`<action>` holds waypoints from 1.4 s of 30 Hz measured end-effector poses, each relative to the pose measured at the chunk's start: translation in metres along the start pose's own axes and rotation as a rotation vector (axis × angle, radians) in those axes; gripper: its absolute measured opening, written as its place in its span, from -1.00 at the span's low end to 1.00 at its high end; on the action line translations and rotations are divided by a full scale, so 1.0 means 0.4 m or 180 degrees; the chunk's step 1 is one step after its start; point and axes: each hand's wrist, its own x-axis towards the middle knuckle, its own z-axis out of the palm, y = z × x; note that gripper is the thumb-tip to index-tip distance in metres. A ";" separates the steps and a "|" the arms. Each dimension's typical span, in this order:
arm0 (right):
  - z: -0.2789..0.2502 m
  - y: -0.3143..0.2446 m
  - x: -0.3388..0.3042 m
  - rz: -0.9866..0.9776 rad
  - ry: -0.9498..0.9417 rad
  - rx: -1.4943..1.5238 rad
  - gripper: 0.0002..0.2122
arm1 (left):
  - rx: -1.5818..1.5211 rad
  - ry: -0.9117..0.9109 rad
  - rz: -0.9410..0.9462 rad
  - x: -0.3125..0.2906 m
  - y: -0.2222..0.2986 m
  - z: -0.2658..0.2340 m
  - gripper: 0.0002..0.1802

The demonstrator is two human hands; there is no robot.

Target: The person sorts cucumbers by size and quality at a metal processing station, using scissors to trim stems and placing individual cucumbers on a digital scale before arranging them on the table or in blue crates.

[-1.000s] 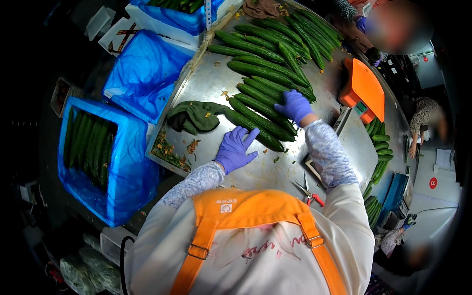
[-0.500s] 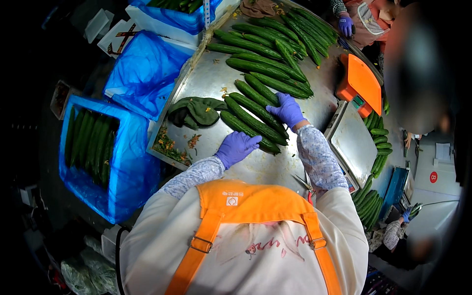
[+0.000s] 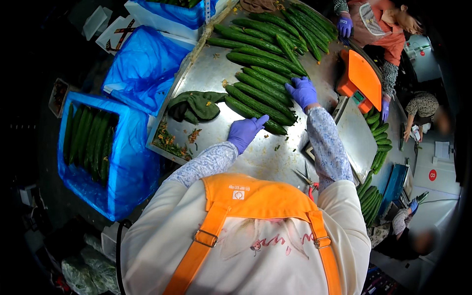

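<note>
Several long green cucumbers (image 3: 263,102) lie side by side on the metal table (image 3: 290,160), slanting down to the right. My left hand (image 3: 247,132), in a purple glove, rests against the near side of the closest cucumber (image 3: 250,113), its index finger stretched out. At the right ends of the row is my right hand (image 3: 303,92), also gloved, with thumb and fingers apart. Neither hand is wrapped round a cucumber. More cucumbers (image 3: 273,32) are heaped at the far side. Red-handled scissors (image 3: 308,180) lie partly hidden near my right forearm.
A dark green cloth (image 3: 195,106) and plant scraps (image 3: 172,142) lie at the table's left. Blue-lined crates (image 3: 129,162) stand beyond that edge, one holding cucumbers. To the right are a scale (image 3: 355,140) and an orange tray (image 3: 361,76). Co-workers (image 3: 378,22) are at the right.
The near cucumbers have shifted up and right, closer to the heap. Both hands moved the same way, and the right hand has slid off the cucumbers' tops to their ends.
</note>
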 end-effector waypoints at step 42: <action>0.020 -0.330 -0.455 -0.0535 -0.0348 0.0584 -0.26 | -0.0352 -0.0854 0.1588 -0.208 0.008 -0.112 -0.86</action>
